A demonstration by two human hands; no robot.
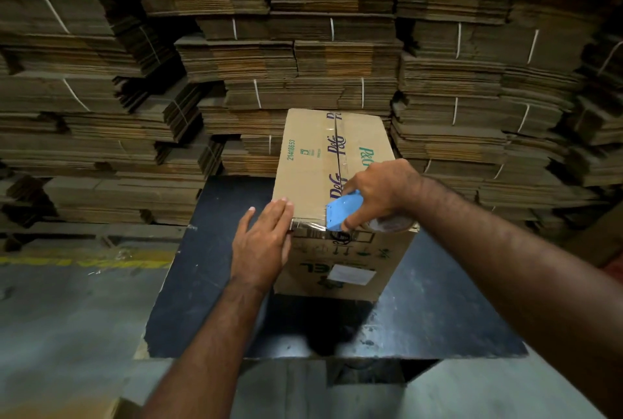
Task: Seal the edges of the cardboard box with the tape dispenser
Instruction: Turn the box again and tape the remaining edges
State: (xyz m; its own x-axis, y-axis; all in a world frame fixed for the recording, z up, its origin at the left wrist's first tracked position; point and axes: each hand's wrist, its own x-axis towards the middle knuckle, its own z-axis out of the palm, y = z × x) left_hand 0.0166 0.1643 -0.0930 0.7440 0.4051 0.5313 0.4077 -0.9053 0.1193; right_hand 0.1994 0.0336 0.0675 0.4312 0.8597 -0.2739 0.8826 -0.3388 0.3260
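Brown rectangular cardboard box (313, 162), printed with purple and green lettering, stands closed on a dark flat worktop (209, 250), its top flaps meeting along a centre seam covered by clear tape. Left hand (261, 243) lies flat against the box's near-left corner; its fingers (278, 213) are straight and pressed together, tips on the top edge, thumb held apart to the left. A strip of clear shiny tape (308, 224) runs along the near top edge, from just beside those fingertips rightward to the blue plastic tape dispenser (340, 213). Right hand (377, 194) grips the dispenser, fingers curled round it, forefinger extended down its side toward the edge. The dispenser's tape roll (391, 224) shows below the right hand, blurred. Strapped stacks of flattened brown cardboard (303, 47) rise beyond the box. Grey floor (67, 317) lies left of the worktop.
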